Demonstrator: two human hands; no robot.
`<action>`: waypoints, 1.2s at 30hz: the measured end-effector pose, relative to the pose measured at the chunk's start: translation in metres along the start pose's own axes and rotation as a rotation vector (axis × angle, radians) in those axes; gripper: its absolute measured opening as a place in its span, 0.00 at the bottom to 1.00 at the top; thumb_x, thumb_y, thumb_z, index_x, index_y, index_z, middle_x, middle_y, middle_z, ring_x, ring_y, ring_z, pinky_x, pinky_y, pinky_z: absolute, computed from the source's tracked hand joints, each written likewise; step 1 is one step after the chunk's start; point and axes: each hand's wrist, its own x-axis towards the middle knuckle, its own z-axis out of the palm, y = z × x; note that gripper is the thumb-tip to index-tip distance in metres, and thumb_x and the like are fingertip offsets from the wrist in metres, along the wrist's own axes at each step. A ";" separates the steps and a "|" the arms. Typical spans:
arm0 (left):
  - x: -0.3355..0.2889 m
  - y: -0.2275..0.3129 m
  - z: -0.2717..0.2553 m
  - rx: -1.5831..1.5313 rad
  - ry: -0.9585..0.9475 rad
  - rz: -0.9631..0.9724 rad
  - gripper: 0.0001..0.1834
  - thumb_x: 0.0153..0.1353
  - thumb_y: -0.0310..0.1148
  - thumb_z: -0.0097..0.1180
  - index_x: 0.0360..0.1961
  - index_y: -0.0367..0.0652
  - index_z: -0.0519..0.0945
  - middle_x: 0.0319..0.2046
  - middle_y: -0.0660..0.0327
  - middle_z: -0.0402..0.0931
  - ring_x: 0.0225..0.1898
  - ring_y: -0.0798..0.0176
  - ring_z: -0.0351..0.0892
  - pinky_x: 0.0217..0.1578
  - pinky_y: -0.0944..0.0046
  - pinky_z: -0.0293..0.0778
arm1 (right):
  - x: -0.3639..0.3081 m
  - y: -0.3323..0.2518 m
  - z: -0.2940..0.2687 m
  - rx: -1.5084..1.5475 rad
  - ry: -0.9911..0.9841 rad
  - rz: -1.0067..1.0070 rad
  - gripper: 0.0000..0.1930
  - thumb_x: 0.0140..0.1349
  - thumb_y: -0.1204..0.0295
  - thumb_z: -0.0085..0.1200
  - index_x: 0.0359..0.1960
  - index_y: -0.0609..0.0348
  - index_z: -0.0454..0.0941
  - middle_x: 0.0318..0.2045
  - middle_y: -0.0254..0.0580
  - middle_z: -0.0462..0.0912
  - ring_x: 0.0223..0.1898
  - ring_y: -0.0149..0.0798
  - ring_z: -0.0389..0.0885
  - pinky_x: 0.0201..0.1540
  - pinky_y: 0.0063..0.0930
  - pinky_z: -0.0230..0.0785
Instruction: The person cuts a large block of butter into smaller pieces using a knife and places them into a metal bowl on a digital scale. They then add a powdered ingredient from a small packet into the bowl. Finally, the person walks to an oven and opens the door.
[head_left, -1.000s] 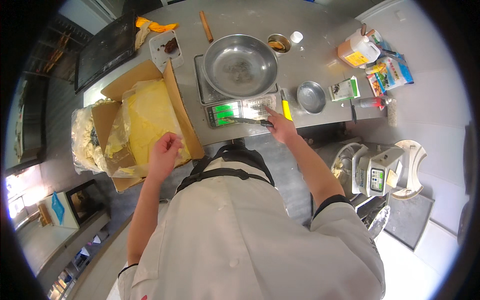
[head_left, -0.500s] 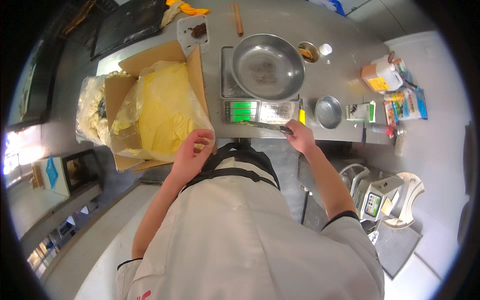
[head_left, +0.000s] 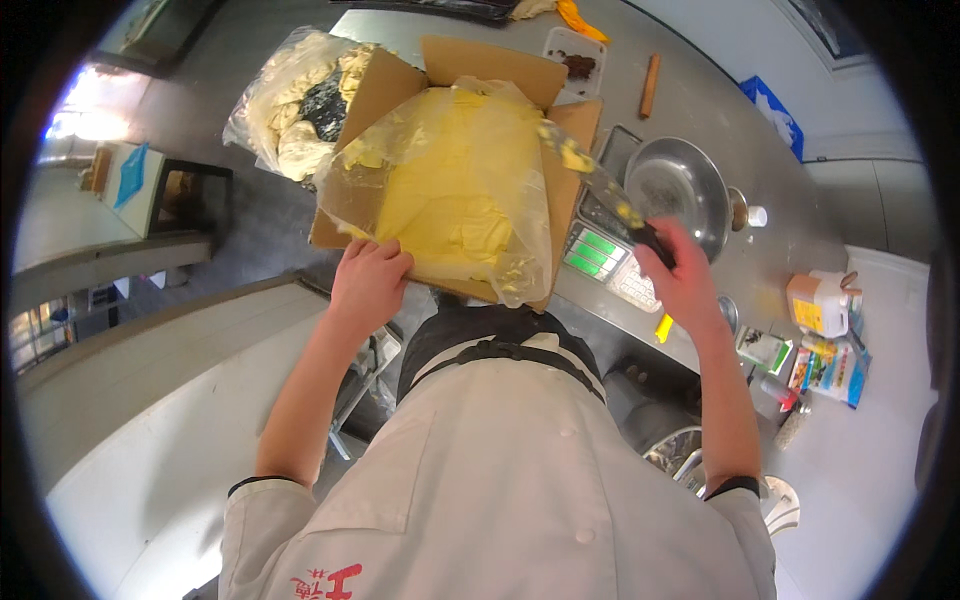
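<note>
A knife (head_left: 598,187) with yellow smears along its blade is in my right hand (head_left: 683,278), whose fingers are closed round the black handle. The blade points up and left, over the right flap of an open cardboard box (head_left: 495,64). Inside the box lies a big yellow butter-like block (head_left: 445,195), partly covered by a clear plastic liner (head_left: 525,255). My left hand (head_left: 368,285) is closed on the box's near left edge, fingers curled over the rim and liner. Exactly how much liner it pinches is hidden.
Right of the box are a scale (head_left: 592,253) with green displays, a steel bowl (head_left: 680,190) and a yellow-handled tool (head_left: 664,328). Farther back sit a white tray (head_left: 577,62) and a wooden stick (head_left: 650,86). A plastic bag of pale dough-like scraps (head_left: 300,110) stands left.
The view has turned, bringing the box nearer the middle. My left hand has closed on the box's near edge. My right hand has lifted the knife from over the scale to the box's right side.
</note>
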 end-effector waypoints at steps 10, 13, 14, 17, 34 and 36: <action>-0.048 0.024 0.019 -0.101 0.357 -0.062 0.09 0.58 0.35 0.72 0.36 0.48 0.83 0.40 0.63 0.78 0.48 0.52 0.81 0.58 0.51 0.75 | 0.099 -0.104 0.136 -0.773 -0.479 -0.448 0.18 0.77 0.60 0.56 0.64 0.43 0.83 0.46 0.46 0.92 0.50 0.53 0.90 0.52 0.48 0.81; -0.045 0.030 -0.003 -0.237 0.490 -0.140 0.12 0.59 0.39 0.75 0.36 0.48 0.83 0.40 0.61 0.79 0.48 0.50 0.80 0.56 0.51 0.74 | 0.122 -0.090 0.167 -0.874 -0.537 -0.549 0.20 0.78 0.60 0.55 0.69 0.36 0.82 0.47 0.45 0.92 0.51 0.53 0.90 0.52 0.50 0.82; -0.043 0.027 -0.004 -0.232 0.497 -0.208 0.12 0.60 0.38 0.74 0.36 0.47 0.82 0.41 0.61 0.79 0.48 0.50 0.79 0.55 0.51 0.74 | 0.130 -0.083 0.173 -0.880 -0.548 -0.587 0.21 0.78 0.60 0.56 0.70 0.33 0.81 0.47 0.45 0.92 0.50 0.53 0.90 0.52 0.51 0.83; -0.036 0.017 -0.004 -0.205 0.514 -0.386 0.12 0.62 0.38 0.73 0.35 0.45 0.81 0.43 0.60 0.78 0.49 0.48 0.78 0.53 0.50 0.73 | 0.145 -0.073 0.187 -0.905 -0.568 -0.641 0.24 0.78 0.60 0.55 0.74 0.28 0.79 0.47 0.44 0.93 0.49 0.53 0.91 0.51 0.51 0.83; -0.023 0.014 0.069 -2.031 0.335 -1.013 0.24 0.72 0.23 0.59 0.68 0.40 0.74 0.62 0.55 0.82 0.59 0.50 0.87 0.57 0.44 0.87 | 0.123 -0.022 0.238 -0.625 -0.699 -0.442 0.26 0.79 0.65 0.51 0.77 0.41 0.76 0.57 0.57 0.89 0.58 0.60 0.86 0.63 0.54 0.78; -0.025 0.013 0.077 -2.015 0.362 -1.068 0.23 0.72 0.22 0.57 0.67 0.40 0.75 0.61 0.54 0.83 0.58 0.50 0.87 0.57 0.44 0.87 | 0.130 -0.018 0.245 -0.559 -0.737 -0.412 0.27 0.78 0.65 0.52 0.77 0.43 0.76 0.59 0.58 0.87 0.62 0.61 0.84 0.66 0.52 0.76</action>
